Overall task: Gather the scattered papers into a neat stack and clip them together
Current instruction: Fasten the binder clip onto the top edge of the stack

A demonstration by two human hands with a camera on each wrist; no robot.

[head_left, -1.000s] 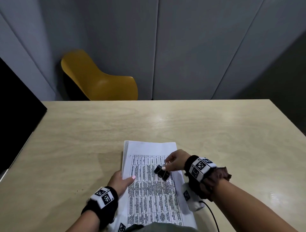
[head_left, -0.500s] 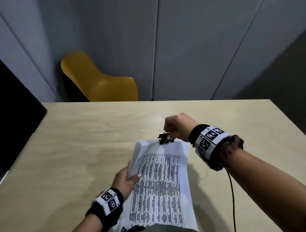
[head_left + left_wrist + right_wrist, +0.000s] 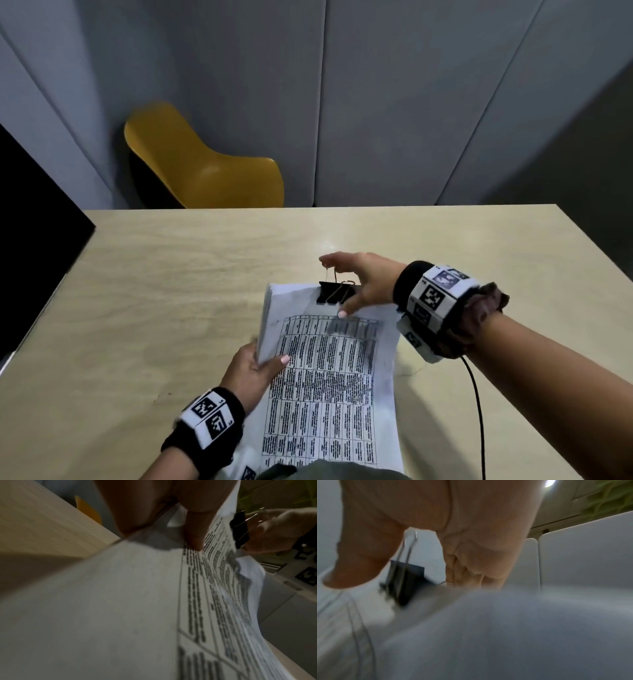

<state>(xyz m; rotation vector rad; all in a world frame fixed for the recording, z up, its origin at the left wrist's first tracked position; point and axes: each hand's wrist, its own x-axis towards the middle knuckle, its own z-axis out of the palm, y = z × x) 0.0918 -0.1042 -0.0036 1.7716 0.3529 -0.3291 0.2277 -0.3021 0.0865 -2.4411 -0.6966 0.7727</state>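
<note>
A stack of printed papers (image 3: 325, 377) lies on the wooden table (image 3: 171, 291), its far end lifted. My left hand (image 3: 263, 363) grips the stack's left edge, with the thumb (image 3: 193, 527) on top and the fingers underneath. A black binder clip (image 3: 334, 293) bites the stack's top edge. Above the clip my right hand (image 3: 342, 274) hovers with fingers stretched out. One fingertip touches the upright wire handle and the thumb rests on the top sheet. The right wrist view shows the clip (image 3: 406, 582) below that hand (image 3: 471, 534), blurred.
A yellow chair (image 3: 205, 171) stands behind the table's far edge, before grey wall panels. A black panel (image 3: 30, 222) borders the table on the left. A thin black cable (image 3: 478, 411) hangs from my right wrist over the table.
My right hand carried the clip from the middle of the top sheet to the far edge, where it now grips the stack. My left hand took hold of the stack's left edge and lifted it.
</note>
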